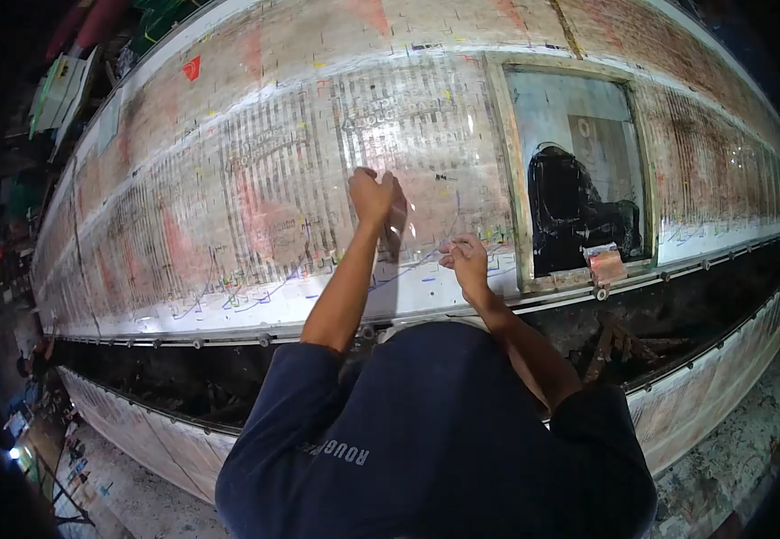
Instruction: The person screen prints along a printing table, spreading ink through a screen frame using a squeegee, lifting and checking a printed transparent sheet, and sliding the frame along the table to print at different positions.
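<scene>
My left hand [372, 196] is over the long table, its fingers curled closed with the tips turned away from me. Lower and to the right, my right hand [468, 266] is closed too, fingers bent in toward the thumb near the table's front strip. Faint shiny glints show between the hands; whether a thin clear sheet is there I cannot tell. What the fingers hold, if anything, is hidden. Beneath them lies the pale, stained table surface [309, 180], with striped marks and faint lettering. A wooden-framed screen [505, 153] with a black figure on it lies right of my right hand.
An orange-brown block [605, 266] sits at the screen's near edge. A metal rail [199, 344] with round stops runs along the table's front. Behind a dark gap is a second long table [152, 440]. Stacked boards [59, 94] stand at far left.
</scene>
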Demonstrator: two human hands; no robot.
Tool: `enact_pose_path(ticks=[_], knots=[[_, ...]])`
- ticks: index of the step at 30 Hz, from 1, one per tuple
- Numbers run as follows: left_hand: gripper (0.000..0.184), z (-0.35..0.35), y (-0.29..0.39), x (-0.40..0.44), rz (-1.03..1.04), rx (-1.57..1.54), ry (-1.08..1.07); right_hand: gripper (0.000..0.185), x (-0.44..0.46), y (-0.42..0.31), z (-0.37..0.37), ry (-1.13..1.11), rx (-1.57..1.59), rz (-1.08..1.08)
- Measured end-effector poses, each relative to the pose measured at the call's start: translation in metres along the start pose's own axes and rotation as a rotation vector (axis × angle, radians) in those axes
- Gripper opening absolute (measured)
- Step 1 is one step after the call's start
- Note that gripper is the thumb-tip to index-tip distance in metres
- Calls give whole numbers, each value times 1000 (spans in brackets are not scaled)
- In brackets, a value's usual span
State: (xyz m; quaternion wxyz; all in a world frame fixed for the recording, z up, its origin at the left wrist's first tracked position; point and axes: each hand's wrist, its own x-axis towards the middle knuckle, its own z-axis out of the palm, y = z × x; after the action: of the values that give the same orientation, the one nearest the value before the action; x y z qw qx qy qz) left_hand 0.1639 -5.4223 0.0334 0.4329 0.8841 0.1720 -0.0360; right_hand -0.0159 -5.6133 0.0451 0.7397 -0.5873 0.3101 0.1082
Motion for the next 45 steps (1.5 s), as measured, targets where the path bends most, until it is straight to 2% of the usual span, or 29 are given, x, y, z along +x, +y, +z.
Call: enact_pose_path(ticks=[2,4,6,7,12,14,16,18,19,20,21,22,23,24,26,28,30,31,32,34,35,36,38,40,42,45], knots=[[36,17,-13,-30,16,232,202,22,-3,3,-5,-26,0,30],[34,8,-1,-58,-14,189,132,22,-5,4,-8,-51,-39,71],[30,-8,24,-81,-243,177,-28,21,-6,2,-12,-40,-47,90],[26,-9,26,-89,-253,247,6,22,-8,0,-15,-32,-62,113],[32,-15,3,-103,-171,330,4,34,-19,-16,-28,-107,-6,259],[37,-12,-2,-108,-44,430,83,43,-29,-32,-43,-175,-109,481],[40,-7,-1,-117,3,532,218,40,-39,-36,-81,-204,-127,488],[35,-4,1,-135,150,373,343,36,-47,-56,-131,-327,-495,129],[35,1,8,-146,153,367,331,20,-58,-77,-159,-142,-724,-165],[27,6,16,-157,106,204,252,19,-64,-101,-189,-70,-769,-324],[20,16,24,-166,58,44,175,20,-68,-126,-220,1,-811,-484],[20,33,30,-174,56,45,169,31,-72,-154,-249,38,-1009,-525],[13,53,35,-184,157,27,95,41,-70,-167,-280,32,-1133,-624],[12,71,43,-195,255,11,25,41,-69,-176,-304,24,-1135,-620],[17,118,76,-212,233,-64,57,46,-61,-192,-342,-76,-1448,-577],[16,166,92,-212,188,-264,64,47,-47,-189,-368,-191,-1477,-578],[29,175,154,-226,48,-177,71,45,-29,-177,-381,-350,-1676,-818],[44,181,161,-225,5,-51,82,43,-24,-172,-379,-334,-1673,-893],[44,186,168,-225,-11,-42,106,43,-19,-169,-376,-363,-1664,-910],[49,200,167,-225,-39,107,296,39,-15,-170,-369,-170,-1572,-883],[50,204,162,-223,-1,136,263,41,-11,-172,-369,-174,-1514,-883],[50,209,158,-223,-20,147,288,41,-9,-172,-370,-208,-1505,-900],[47,216,156,-225,90,349,317,43,-10,-170,-370,-214,-1291,-919],[40,215,165,-228,12,389,272,47,-14,-171,-359,-238,-1237,-968],[35,213,168,-231,26,329,262,45,-5,-167,-348,-358,-1245,-1042],[33,212,167,-231,63,277,288,36,52,-188,-307,-402,-1242,-1147]])
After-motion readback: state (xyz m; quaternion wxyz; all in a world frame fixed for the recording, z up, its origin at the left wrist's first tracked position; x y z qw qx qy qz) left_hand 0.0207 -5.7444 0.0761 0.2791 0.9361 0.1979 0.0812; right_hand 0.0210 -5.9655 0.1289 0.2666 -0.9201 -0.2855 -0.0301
